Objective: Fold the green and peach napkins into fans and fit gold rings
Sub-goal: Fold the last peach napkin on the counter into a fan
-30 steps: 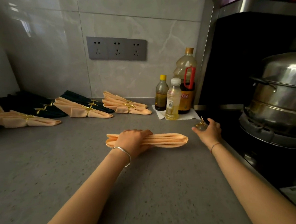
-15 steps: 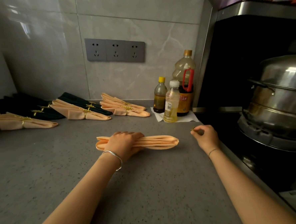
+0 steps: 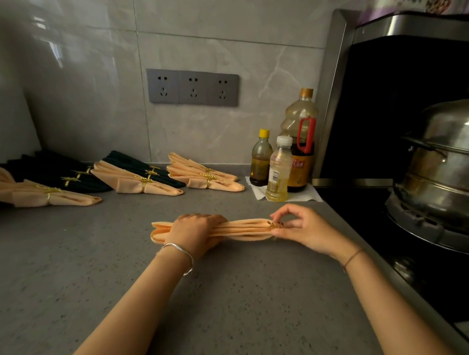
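While my left hand [image 3: 195, 230] grips the pleated peach napkin [image 3: 242, 228] flat on the grey counter [image 3: 235, 300], fingers curled over its middle, my right hand [image 3: 299, 228] pinches a gold ring [image 3: 275, 225] at the napkin's right end. Finished napkin fans [image 3: 134, 175] with rings lie along the back wall, left of the oil bottles [image 3: 284, 157].

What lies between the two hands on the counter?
In the head view, only the pleated peach napkin spans from the left hand to the right hand, which pinches a gold ring at its end.
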Demonstrator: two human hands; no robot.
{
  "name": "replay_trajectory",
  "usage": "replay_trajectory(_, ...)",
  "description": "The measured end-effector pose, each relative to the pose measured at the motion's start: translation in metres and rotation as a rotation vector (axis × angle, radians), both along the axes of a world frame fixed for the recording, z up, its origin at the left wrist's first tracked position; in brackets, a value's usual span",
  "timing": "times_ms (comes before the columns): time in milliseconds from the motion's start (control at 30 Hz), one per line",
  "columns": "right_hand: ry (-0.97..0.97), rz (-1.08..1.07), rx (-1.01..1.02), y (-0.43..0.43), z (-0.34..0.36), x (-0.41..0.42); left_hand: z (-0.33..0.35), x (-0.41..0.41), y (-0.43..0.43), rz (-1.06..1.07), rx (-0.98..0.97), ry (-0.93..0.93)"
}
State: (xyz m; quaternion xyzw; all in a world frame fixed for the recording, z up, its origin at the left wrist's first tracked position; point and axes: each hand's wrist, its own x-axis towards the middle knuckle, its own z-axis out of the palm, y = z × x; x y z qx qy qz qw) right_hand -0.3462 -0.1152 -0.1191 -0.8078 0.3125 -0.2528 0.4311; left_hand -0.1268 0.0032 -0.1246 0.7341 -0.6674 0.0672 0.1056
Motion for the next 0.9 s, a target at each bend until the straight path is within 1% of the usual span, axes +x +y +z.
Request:
replay_trajectory(167, -0.008, 0.088, -0.040, 0.020, -0.004, 0.016, 0.002, -0.013, -0.001, -0.066, 0.014, -0.042)
replay_trajectory(267, -0.004, 0.118, -0.073, 0.025, -0.009, 0.023, 0.005, -0.017, 0.000, -0.063, 0.036, -0.055)
replay_trajectory(333, 0.065, 0.091, -0.179, 0.021, -0.008, 0.020, 0.009, -0.016, 0.002, -0.027, 0.045, -0.055)
replay_trajectory(433, 0.287, 0.018, -0.458, 0.019, -0.003, 0.015, 0.013, -0.012, 0.007, 0.030, 0.087, -0.041)
replay_trajectory(500, 0.339, -0.004, -0.599, 0.020, -0.001, 0.018, 0.016, -0.010, 0.009, 0.040, 0.115, -0.038)
replay_trajectory(533, 0.335, -0.003, -0.630, 0.022, -0.002, 0.019, 0.017, -0.010, 0.010, 0.040, 0.128, -0.033)
replay_trajectory(633, 0.308, 0.009, -0.628, 0.025, -0.004, 0.023, 0.018, -0.010, 0.011, 0.031, 0.143, -0.019)
replay_trajectory(767, 0.237, 0.028, -0.555, 0.029, -0.007, 0.027, 0.011, -0.020, 0.010, -0.058, 0.058, -0.065)
replay_trajectory(900, 0.211, 0.041, -0.503, 0.030, -0.010, 0.030, 0.007, -0.021, 0.008, -0.101, 0.007, -0.051)
